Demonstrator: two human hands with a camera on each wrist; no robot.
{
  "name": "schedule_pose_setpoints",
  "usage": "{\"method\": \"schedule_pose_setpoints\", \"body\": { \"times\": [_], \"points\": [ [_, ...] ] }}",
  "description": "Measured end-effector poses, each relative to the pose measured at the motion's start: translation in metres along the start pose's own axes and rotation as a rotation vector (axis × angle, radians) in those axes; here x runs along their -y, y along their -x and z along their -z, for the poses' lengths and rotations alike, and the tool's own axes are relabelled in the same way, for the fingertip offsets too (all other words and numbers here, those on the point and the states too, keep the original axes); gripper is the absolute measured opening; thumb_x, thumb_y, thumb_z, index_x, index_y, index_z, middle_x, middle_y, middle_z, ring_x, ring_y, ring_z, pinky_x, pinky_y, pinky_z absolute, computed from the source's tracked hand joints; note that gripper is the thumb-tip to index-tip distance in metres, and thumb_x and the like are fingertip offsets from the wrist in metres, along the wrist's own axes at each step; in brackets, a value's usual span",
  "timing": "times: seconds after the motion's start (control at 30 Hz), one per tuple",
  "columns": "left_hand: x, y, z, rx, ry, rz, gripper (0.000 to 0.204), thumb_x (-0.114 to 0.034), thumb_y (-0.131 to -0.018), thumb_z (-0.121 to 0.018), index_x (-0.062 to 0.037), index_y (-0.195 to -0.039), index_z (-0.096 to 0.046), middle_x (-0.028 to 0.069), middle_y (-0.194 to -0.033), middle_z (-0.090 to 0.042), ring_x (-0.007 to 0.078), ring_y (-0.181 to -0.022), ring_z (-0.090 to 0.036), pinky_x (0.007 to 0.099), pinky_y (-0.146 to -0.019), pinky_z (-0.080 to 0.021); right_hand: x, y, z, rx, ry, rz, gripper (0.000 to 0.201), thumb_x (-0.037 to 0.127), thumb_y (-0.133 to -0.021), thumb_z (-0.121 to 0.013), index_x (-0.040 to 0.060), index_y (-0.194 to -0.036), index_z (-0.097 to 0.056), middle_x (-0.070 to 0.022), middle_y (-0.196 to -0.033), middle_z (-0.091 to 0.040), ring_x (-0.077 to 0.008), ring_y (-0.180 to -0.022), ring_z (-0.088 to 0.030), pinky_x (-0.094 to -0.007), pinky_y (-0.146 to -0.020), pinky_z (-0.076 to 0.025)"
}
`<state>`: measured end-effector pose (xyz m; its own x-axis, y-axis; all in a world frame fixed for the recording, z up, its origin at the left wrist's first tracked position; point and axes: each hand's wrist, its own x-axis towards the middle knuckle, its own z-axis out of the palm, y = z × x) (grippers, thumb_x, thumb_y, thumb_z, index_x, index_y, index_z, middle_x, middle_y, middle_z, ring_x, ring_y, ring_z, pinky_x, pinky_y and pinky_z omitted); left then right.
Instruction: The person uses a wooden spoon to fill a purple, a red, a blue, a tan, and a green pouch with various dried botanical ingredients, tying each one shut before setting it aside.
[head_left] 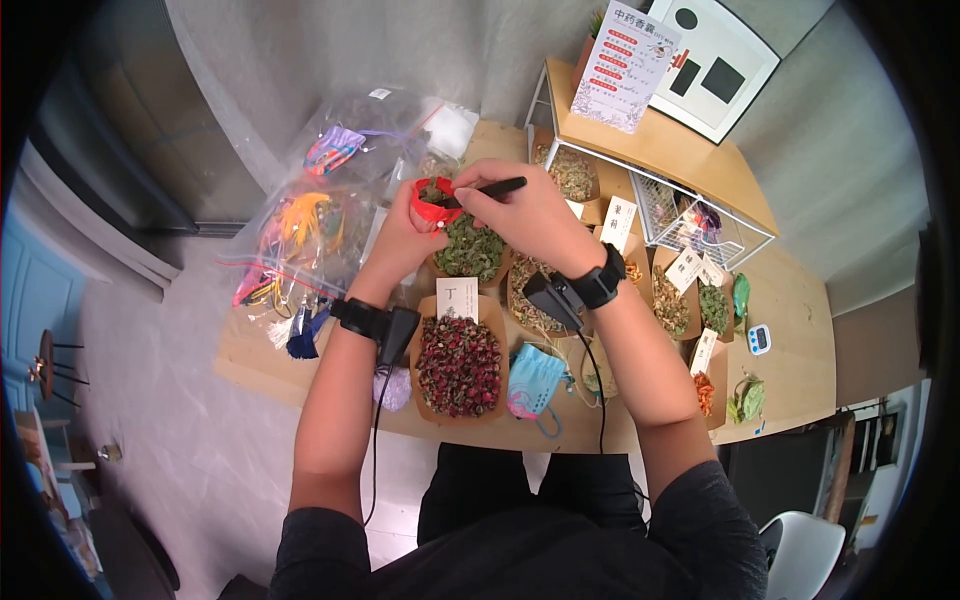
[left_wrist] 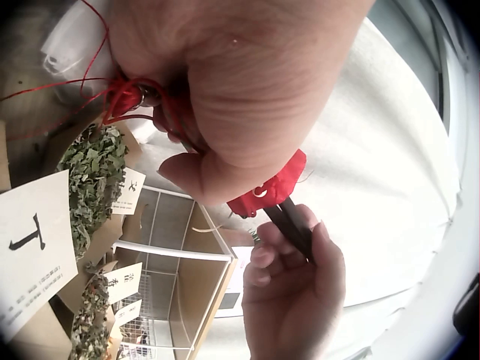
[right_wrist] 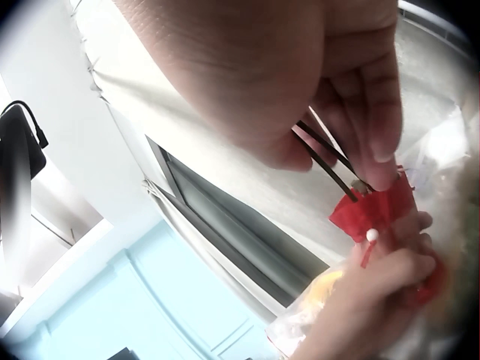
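My left hand (head_left: 402,243) grips a small red drawstring pouch (right_wrist: 379,214) with a white bead on its front, its mouth held upward. Dried green leaves (head_left: 434,192) show inside the mouth. Black tweezers (head_left: 503,187) are pinched in my right hand (head_left: 530,215), their tips reaching into the pouch opening. In the left wrist view, red cords (left_wrist: 142,105) hang in loops by the left palm. Right below both hands lies a paper tray of dried green leaves (head_left: 472,250).
Nearest the person is a tray of dark red dried buds (head_left: 460,365) with a card, beside a light blue pouch (head_left: 538,378). Plastic bags of tassels (head_left: 300,225) cover the left side. More herb trays and a wooden shelf (head_left: 650,150) stand right; a small timer (head_left: 760,339) lies beyond.
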<state>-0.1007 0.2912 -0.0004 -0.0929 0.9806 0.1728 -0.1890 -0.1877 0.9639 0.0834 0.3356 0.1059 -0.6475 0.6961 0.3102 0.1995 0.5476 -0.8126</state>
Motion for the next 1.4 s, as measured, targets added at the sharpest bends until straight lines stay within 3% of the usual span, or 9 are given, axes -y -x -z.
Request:
{"method": "schedule_pose_setpoints", "body": {
  "times": [0.17, 0.4, 0.5, 0.6, 0.7, 0.9, 1.03, 1.2, 1.4],
  "points": [
    [0.007, -0.003, 0.001, 0.013, 0.082, -0.033, 0.067, 0.018, -0.07, -0.063, -0.0025, -0.131, -0.042, 0.0069, -0.124, -0.059, 0.014, -0.117, -0.059, 0.0289, -0.099, -0.048, 0.029, -0.007, 0.027, 0.011, -0.008, -0.119, 0.02, 0.019, -0.091, -0.069, -0.0003, -0.096, -0.073, -0.007, -0.073, -0.068, -0.0124, -0.065, -0.064, -0.0282, -0.063, -0.051],
    [0.003, -0.002, 0.001, -0.002, 0.083, -0.01, 0.07, 0.019, -0.069, -0.061, -0.0014, -0.132, -0.041, 0.0078, -0.124, -0.06, 0.0157, -0.118, -0.059, 0.0298, -0.101, -0.048, 0.012, -0.007, 0.017, -0.124, -0.044, 0.102, 0.021, 0.019, -0.092, -0.07, -0.0011, -0.095, -0.073, -0.0051, -0.071, -0.067, -0.0095, -0.064, -0.062, -0.0254, -0.058, -0.047],
    [0.005, -0.003, 0.001, 0.007, 0.122, -0.028, 0.07, 0.019, -0.069, -0.061, -0.0015, -0.133, -0.041, 0.008, -0.123, -0.06, 0.016, -0.119, -0.059, 0.0299, -0.102, -0.048, 0.019, -0.001, 0.018, -0.065, 0.051, -0.032, 0.02, 0.018, -0.092, -0.069, -0.0014, -0.096, -0.073, -0.0051, -0.072, -0.068, -0.0089, -0.068, -0.063, -0.0251, -0.061, -0.048],
    [0.009, -0.004, 0.003, 0.013, 0.104, -0.034, 0.07, 0.018, -0.069, -0.061, -0.0015, -0.133, -0.041, 0.0082, -0.123, -0.06, 0.0158, -0.12, -0.059, 0.0298, -0.102, -0.048, 0.023, -0.002, 0.014, -0.219, -0.116, -0.005, 0.019, 0.016, -0.092, -0.069, -0.0012, -0.098, -0.073, -0.0051, -0.073, -0.069, -0.0089, -0.071, -0.063, -0.0249, -0.064, -0.049],
    [0.006, -0.003, 0.002, 0.003, 0.074, -0.021, 0.069, 0.017, -0.069, -0.061, -0.0012, -0.133, -0.042, 0.0084, -0.123, -0.06, 0.0154, -0.119, -0.058, 0.0297, -0.102, -0.048, 0.014, 0.0, 0.011, -0.122, -0.001, -0.007, 0.017, 0.014, -0.092, -0.069, -0.001, -0.097, -0.073, -0.0054, -0.074, -0.07, -0.0087, -0.071, -0.064, -0.0246, -0.065, -0.05],
    [-0.001, 0.0, -0.001, -0.013, 0.049, 0.002, 0.069, 0.017, -0.069, -0.062, -0.0007, -0.132, -0.042, 0.0086, -0.124, -0.06, 0.0156, -0.12, -0.058, 0.0296, -0.103, -0.047, 0.011, -0.004, 0.008, -0.215, -0.083, 0.086, 0.016, 0.015, -0.092, -0.069, -0.0008, -0.096, -0.073, -0.004, -0.073, -0.069, -0.0078, -0.068, -0.063, -0.0238, -0.063, -0.049],
    [0.008, -0.003, 0.002, 0.009, 0.045, -0.055, 0.072, 0.015, -0.072, -0.06, -0.004, -0.138, -0.04, 0.006, -0.12, -0.063, 0.0119, -0.107, -0.063, 0.0253, -0.088, -0.051, 0.007, -0.002, 0.013, -0.184, -0.109, -0.02, 0.018, 0.016, -0.093, -0.07, -0.0021, -0.096, -0.072, -0.003, -0.072, -0.069, -0.0072, -0.066, -0.063, -0.0233, -0.062, -0.048],
    [0.004, -0.002, 0.001, -0.004, 0.008, -0.06, 0.07, 0.016, -0.072, -0.059, -0.0039, -0.137, -0.042, 0.0059, -0.122, -0.062, 0.0122, -0.112, -0.061, 0.0255, -0.092, -0.05, 0.004, 0.0, 0.014, -0.263, -0.117, -0.003, 0.018, 0.016, -0.093, -0.07, -0.0019, -0.095, -0.071, -0.0027, -0.071, -0.068, -0.0069, -0.064, -0.061, -0.0232, -0.06, -0.047],
    [0.014, -0.006, 0.007, -0.02, -0.033, -0.04, 0.065, 0.014, -0.071, -0.065, -0.0014, -0.13, -0.043, 0.0072, -0.121, -0.061, 0.0142, -0.113, -0.06, 0.0284, -0.096, -0.048, -0.044, 0.022, 0.023, -0.339, 0.04, -0.198, 0.021, 0.02, -0.093, -0.069, -0.0013, -0.094, -0.071, -0.0052, -0.069, -0.068, -0.0093, -0.061, -0.062, -0.0265, -0.058, -0.048]
  ]
}}
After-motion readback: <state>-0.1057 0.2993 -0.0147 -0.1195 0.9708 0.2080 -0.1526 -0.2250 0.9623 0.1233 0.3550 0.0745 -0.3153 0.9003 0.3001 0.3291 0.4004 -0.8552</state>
